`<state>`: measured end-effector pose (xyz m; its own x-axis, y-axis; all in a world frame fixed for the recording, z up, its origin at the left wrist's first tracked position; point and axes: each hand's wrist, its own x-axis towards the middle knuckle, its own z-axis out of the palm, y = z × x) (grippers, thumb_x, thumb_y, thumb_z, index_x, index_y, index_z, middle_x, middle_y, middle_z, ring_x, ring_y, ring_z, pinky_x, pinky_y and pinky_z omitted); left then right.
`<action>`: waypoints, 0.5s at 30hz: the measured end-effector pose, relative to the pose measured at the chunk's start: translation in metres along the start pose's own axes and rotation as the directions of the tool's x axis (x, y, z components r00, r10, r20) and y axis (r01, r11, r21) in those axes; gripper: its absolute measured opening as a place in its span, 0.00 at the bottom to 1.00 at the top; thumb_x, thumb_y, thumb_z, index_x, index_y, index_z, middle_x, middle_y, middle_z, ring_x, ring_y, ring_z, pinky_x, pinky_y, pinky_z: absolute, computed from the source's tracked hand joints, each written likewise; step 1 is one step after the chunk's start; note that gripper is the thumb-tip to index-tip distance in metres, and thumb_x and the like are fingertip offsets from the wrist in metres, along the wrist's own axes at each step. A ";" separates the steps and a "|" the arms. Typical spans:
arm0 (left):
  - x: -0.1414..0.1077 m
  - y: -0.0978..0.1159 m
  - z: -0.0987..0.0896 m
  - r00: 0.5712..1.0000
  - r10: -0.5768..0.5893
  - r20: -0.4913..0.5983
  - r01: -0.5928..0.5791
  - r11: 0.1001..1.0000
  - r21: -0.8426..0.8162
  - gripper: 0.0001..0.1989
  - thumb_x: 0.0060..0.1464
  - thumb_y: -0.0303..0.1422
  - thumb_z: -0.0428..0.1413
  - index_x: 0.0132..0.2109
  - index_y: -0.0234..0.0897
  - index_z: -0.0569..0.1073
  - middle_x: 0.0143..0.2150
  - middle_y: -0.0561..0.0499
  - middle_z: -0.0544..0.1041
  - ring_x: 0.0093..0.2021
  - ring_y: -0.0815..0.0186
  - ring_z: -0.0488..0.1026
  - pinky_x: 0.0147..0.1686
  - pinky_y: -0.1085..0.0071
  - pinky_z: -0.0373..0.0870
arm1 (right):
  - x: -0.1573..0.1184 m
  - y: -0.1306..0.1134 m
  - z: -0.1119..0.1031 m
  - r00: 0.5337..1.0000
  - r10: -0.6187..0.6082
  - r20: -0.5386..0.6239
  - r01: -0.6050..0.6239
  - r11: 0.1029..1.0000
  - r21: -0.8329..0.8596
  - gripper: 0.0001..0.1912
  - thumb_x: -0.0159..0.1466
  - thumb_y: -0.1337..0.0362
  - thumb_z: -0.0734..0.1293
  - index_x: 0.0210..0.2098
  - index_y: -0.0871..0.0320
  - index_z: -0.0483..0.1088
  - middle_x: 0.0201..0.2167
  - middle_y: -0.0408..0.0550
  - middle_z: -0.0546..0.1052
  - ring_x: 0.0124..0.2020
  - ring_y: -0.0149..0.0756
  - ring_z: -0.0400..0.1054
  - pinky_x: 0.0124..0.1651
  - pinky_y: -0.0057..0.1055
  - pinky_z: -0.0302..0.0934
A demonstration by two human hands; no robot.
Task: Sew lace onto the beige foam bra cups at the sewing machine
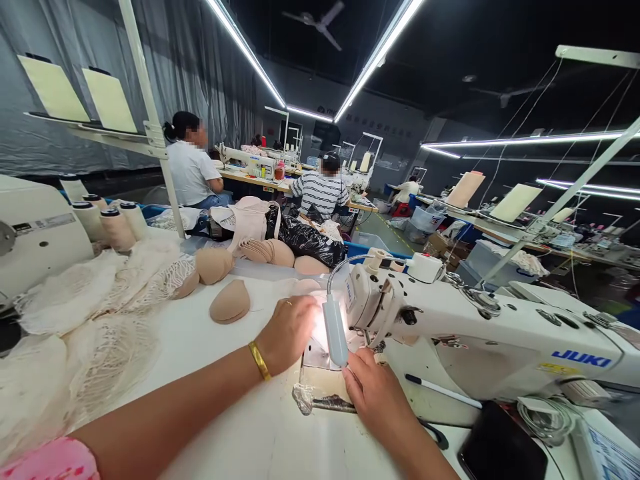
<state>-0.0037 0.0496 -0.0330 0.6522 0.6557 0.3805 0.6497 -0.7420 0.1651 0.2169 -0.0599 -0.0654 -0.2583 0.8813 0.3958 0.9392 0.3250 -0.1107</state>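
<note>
At the needle end of a white sewing machine [450, 327], my left hand [289, 333] reaches in from the left with a gold bracelet on its wrist. Its fingers are smeared and washed out by the glare of a small gooseneck lamp [335, 333]. Pale material [320, 327] shows beneath that light, too bright to make out. Just right of the lamp, my right hand [375, 387] is closed low by the presser foot, fingers bent together. The lamp covers its fingertips, so whatever they grip is hidden. Beige moulded bra cups [230, 302] lie to the left on the white table.
Cream lace pieces [95, 333] spread over the left side. Behind the cups sits a black plastic bag [310, 243]. Thread cones [117, 227] stand at the far left. A dark phone-like object [503, 443] lies at right front. Two people sit at machines farther off.
</note>
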 end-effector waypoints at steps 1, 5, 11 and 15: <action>0.002 -0.008 -0.002 0.997 -0.074 -0.013 0.074 0.997 0.003 0.18 0.64 0.20 0.44 0.51 0.37 0.74 0.56 0.41 0.76 0.56 0.53 0.71 0.55 0.56 0.66 | 0.000 0.000 0.000 1.000 0.008 0.009 -0.008 1.000 0.010 0.09 0.72 0.69 0.59 0.44 0.53 0.70 0.34 0.45 0.74 0.29 0.40 0.67 0.32 0.34 0.57; 0.002 -0.029 -0.016 0.978 -0.181 0.107 0.180 0.984 0.018 0.17 0.55 0.16 0.48 0.45 0.35 0.76 0.44 0.43 0.79 0.43 0.56 0.76 0.41 0.63 0.70 | 0.000 -0.001 -0.001 0.999 0.031 0.040 -0.032 0.999 0.034 0.11 0.73 0.68 0.58 0.45 0.53 0.71 0.36 0.47 0.76 0.30 0.41 0.67 0.33 0.35 0.59; -0.015 0.002 -0.028 0.945 -0.106 0.309 0.117 0.993 -0.017 0.13 0.52 0.30 0.62 0.25 0.38 0.67 0.26 0.51 0.73 0.31 0.58 0.72 0.31 0.66 0.63 | 0.001 -0.001 -0.001 0.998 0.041 0.043 -0.042 0.999 0.029 0.12 0.73 0.67 0.58 0.49 0.53 0.71 0.37 0.46 0.78 0.29 0.41 0.67 0.33 0.35 0.59; -0.017 0.025 -0.014 0.958 0.149 0.243 -0.107 0.978 -0.179 0.08 0.61 0.25 0.55 0.33 0.39 0.73 0.39 0.50 0.79 0.43 0.60 0.75 0.43 0.66 0.68 | 0.001 0.000 -0.002 0.998 0.048 0.048 -0.049 0.998 0.029 0.14 0.74 0.67 0.59 0.54 0.53 0.71 0.39 0.47 0.78 0.30 0.41 0.68 0.33 0.35 0.60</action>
<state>-0.0040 0.0181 -0.0226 0.8172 0.5514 0.1678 0.4956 -0.8208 0.2840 0.2170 -0.0594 -0.0633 -0.2238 0.9113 0.3455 0.9439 0.2910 -0.1561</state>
